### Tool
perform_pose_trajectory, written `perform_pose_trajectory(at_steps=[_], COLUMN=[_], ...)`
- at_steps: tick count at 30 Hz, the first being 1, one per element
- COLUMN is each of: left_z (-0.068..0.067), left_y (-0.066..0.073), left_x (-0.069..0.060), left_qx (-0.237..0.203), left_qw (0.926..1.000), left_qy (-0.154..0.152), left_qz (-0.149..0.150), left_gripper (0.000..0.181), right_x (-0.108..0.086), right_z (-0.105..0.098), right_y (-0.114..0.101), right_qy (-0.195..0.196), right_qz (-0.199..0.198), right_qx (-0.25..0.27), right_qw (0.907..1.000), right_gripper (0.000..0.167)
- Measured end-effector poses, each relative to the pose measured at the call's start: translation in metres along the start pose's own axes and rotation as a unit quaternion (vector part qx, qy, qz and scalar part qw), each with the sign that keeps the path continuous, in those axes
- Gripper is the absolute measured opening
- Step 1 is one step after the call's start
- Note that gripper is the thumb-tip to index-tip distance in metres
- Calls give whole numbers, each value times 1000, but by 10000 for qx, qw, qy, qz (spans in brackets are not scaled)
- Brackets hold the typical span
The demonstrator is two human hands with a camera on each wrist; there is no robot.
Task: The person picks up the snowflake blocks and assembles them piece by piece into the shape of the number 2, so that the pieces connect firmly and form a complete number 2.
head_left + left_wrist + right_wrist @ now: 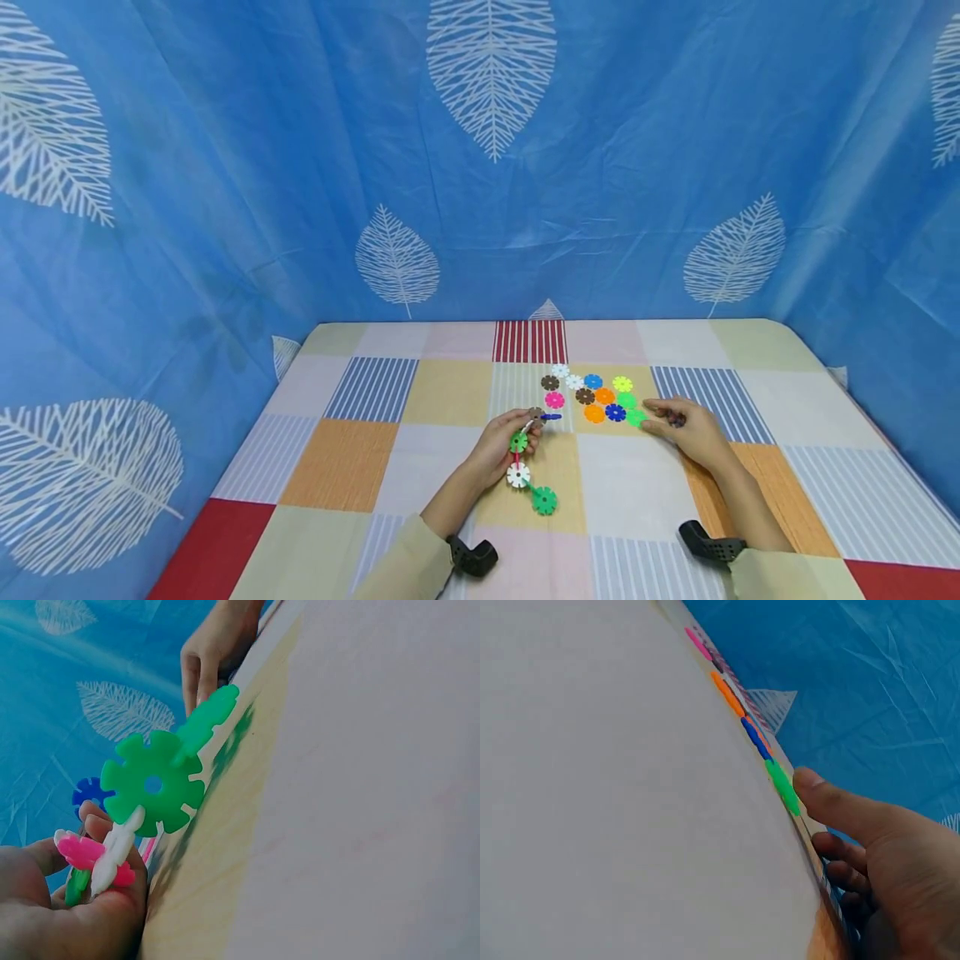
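My left hand (504, 446) (82, 915) grips a chain of notched plastic discs by its upper part. In the head view the chain has a brown disc (536, 413) with a blue disc (551, 417) at the top, then a green disc (518, 442), a white disc (518, 476) and a green disc (544, 501) hanging lowest. At the right end of the loose discs, my right hand (693, 433) (885, 855) has its thumb and forefinger apart beside a bright green disc (636, 417) (783, 787); whether the thumb touches it is unclear. Its other fingers are loosely bent.
Several loose discs lie flat beyond and between the hands, among them a pink disc (554, 400), an orange disc (594, 414), a dark blue disc (615, 412) and a yellow disc (622, 383). A patchwork cloth (637, 483) covers the table; a blue leaf-patterned curtain (600, 167) surrounds it.
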State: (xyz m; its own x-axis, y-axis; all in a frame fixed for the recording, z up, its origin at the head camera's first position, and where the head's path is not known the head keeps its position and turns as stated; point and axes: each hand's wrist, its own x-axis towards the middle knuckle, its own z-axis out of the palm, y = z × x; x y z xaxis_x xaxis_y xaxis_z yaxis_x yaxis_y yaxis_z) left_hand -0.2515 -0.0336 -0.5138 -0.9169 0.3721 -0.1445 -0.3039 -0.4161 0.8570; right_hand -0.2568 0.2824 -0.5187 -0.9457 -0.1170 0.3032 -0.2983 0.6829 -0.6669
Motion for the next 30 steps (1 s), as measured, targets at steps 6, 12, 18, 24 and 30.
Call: perform_pose_trajectory(at_steps=[6, 12, 18, 24, 30], left_z=[1, 1, 0, -1, 1], left_y=[1, 1, -1, 0, -1], left_x=[0, -1, -3, -5, -2], left_qx=[139, 271, 488, 546, 511], left_qw=[9999, 9996, 9987, 9983, 9985], left_qy=[-21, 2, 153, 225, 194], left_qz=[0, -40, -41, -20, -49], left_gripper=[21, 17, 10, 10, 10], right_x=[0, 0, 3, 8, 4], right_z=[-1, 4, 12, 48, 68], right_y=[2, -3, -24, -73, -94], right_qy=[-138, 51, -123, -456, -399], right_qz=[-115, -177, 496, 956, 1087], right_qx=[-161, -379, 752, 2829, 3139], right_qw=[9997, 9991, 9959, 9533, 9424], right_gripper=[34, 30, 30, 40, 36])
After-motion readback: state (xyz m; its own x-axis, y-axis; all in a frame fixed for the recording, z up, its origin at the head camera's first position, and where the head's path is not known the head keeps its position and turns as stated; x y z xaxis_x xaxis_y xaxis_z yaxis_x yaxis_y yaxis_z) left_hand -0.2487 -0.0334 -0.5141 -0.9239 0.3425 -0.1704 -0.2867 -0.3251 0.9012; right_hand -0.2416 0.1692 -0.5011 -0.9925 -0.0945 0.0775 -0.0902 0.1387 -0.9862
